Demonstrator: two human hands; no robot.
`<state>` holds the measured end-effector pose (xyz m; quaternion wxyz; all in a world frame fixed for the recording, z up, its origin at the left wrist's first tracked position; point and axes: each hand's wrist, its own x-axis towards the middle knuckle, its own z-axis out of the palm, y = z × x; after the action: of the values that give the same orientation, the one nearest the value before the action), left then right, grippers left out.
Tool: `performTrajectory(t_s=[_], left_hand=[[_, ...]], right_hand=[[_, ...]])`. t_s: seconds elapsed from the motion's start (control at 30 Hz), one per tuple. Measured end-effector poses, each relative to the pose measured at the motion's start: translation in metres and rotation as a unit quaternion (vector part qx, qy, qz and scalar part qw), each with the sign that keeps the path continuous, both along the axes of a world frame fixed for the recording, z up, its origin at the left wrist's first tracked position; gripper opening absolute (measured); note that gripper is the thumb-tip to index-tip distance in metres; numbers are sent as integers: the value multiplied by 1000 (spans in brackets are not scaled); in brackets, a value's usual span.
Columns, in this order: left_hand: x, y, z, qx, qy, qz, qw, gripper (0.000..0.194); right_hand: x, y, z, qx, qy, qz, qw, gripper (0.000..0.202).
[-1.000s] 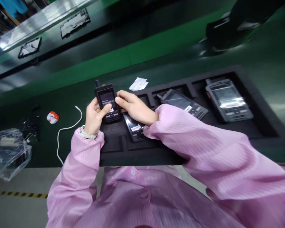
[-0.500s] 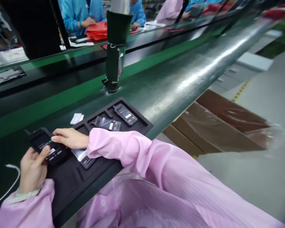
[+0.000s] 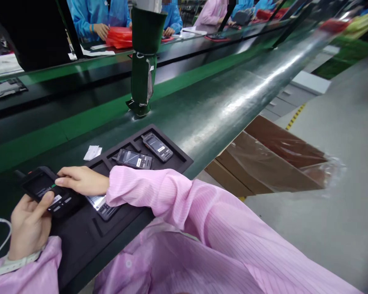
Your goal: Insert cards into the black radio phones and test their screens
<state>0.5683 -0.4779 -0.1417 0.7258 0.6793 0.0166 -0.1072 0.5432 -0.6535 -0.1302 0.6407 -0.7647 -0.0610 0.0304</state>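
Observation:
My left hand [image 3: 32,222] grips a black handheld radio [image 3: 44,185] with a lit screen, its thumb on the front beside the screen. My right hand [image 3: 81,180] reaches across to the same device, fingers bent around its upper right edge near a green mark on the screen. Below them lies a dark foam tray [image 3: 79,245]. Three similar devices rest in it: one [image 3: 157,146] at the far right, one [image 3: 134,158] in the middle, and one [image 3: 106,209] partly hidden under my right forearm.
Small white papers [image 3: 93,152] lie behind the tray. A white cable [image 3: 3,241] is at the far left. A green post [image 3: 143,77] stands on the bench [image 3: 214,110]. Cardboard boxes [image 3: 263,163] sit on the floor at right. People in blue and pink work opposite.
The view has shifted slightly, so the scene sits a little further left. Both hands keep their places at the held device.

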Motion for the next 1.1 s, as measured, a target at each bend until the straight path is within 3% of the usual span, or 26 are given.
performTrajectory(t_s=[1.1], left_hand=[[0,1,1,15,-1,-16,1000,41]], right_hand=[[0,1,0,-16,-8,-14,1000,17]])
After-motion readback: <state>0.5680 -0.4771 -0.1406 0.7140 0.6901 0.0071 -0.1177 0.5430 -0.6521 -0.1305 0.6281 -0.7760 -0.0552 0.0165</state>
